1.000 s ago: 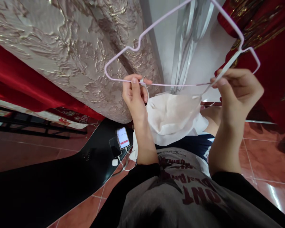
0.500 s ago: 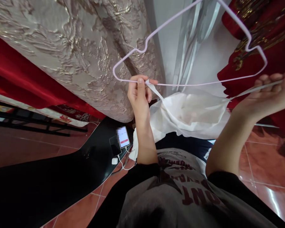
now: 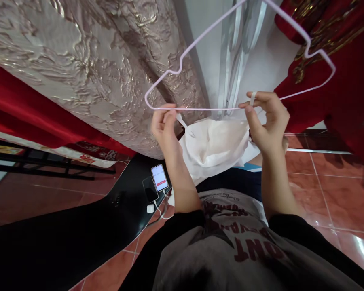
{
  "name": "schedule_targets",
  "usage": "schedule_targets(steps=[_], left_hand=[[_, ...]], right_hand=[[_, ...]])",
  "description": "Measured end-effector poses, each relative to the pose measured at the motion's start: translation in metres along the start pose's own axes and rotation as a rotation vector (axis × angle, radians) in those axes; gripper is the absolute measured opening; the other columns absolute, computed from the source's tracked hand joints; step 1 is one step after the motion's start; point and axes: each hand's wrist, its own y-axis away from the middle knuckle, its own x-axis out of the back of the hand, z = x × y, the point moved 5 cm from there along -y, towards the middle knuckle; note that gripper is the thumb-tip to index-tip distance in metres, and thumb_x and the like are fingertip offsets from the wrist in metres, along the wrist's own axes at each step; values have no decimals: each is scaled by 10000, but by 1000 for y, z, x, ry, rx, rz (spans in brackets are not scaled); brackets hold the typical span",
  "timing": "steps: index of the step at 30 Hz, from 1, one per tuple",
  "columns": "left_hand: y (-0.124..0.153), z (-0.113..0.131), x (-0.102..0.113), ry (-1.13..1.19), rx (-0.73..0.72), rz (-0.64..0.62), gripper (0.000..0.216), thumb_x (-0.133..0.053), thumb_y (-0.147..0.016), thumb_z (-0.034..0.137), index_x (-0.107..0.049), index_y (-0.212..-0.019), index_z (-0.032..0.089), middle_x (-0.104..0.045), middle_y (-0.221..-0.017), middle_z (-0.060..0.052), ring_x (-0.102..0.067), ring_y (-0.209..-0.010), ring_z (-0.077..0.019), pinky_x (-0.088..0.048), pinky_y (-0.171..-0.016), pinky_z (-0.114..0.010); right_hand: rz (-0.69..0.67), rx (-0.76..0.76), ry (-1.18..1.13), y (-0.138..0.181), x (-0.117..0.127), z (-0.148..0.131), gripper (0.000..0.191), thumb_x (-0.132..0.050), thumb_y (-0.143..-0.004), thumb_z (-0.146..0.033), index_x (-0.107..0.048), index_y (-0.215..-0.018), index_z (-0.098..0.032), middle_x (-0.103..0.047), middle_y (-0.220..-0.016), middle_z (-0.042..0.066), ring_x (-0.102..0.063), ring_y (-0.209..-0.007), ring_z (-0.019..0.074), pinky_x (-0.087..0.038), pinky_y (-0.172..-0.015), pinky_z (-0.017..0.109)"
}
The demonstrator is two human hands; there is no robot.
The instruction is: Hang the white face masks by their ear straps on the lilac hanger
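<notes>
A pale pink clothes hanger [image 3: 212, 29] hangs in front of me, its top cut off by the frame. A white garment with thin straps [image 3: 214, 141] is spread below its bottom bar. My left hand [image 3: 166, 123] pinches one of the white straps [image 3: 181, 120] just under the left part of the bar. Beside the bar, to the right of its middle, my right hand [image 3: 268, 117] has another white strap [image 3: 253, 98] looped round its fingers. Its thumb and fingertips come close together at the bar. Part of the garment is hidden behind both hands.
A beige embossed curtain [image 3: 109, 72] hangs on the left and red fabric with gold trim [image 3: 318, 81] on the right. Two phones on charging cables, one lit phone [image 3: 159, 178], lie on a black bench [image 3: 63, 234] with a white charger [image 3: 150, 208].
My right hand has come inward from the far right to the hanger's bar, bringing its strap. The left hand has shifted slightly left and down. The garment's opening has narrowed.
</notes>
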Motion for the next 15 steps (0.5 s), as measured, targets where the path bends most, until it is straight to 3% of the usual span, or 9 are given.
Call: schedule_targets(steps=[3, 6, 8, 11, 15], left_hand=[[-6, 5, 23, -18, -86, 114, 165, -599, -911, 67, -667, -962, 209, -774, -965, -13, -790, -970, -196, -604, -912, -371], [-8, 23, 41, -33, -308, 243, 295, -571, -866, -51, -658, -942, 220, -764, -973, 10, -783, -1053, -181, -620, -960, -385], [-12, 34, 45, -43, -426, 243, 302, -622, -906, -62, -668, -955, 232, -765, -987, 30, -772, -1100, -167, -611, -1022, -392], [-28, 38, 38, -60, -457, 93, 228, -813, -925, 93, -692, -1046, 242, -745, -1077, 49, -772, -1127, -182, -602, -1072, -398], [-52, 41, 15, 35, -485, -204, 507, -982, -772, 352, -704, -1170, 208, -703, -1205, 1, -807, -1045, -231, -652, -965, -353]], right_hand=[[8, 14, 30, 0, 3, 5, 270, -539, -1046, -443, -621, -1268, -313, -726, -1238, 49, -773, -1026, 244, -554, -1071, 597], [-4, 9, 30, -2, 9, 7, 276, -541, -1043, -466, -626, -1251, -304, -726, -1213, 46, -771, -1035, 241, -564, -1059, 586], [-7, 5, 3, -3, 11, 6, 246, -558, -1041, -441, -636, -1227, -301, -731, -1194, 37, -775, -1022, 226, -573, -1053, 554], [11, 18, -41, -2, 13, 1, 180, -586, -1034, -383, -660, -1163, -282, -751, -1123, 22, -777, -993, 213, -568, -1042, 526], [42, 23, -51, 0, 11, -6, 103, -607, -1023, -318, -688, -1062, -268, -779, -1039, 7, -762, -1004, 218, -542, -1008, 512]])
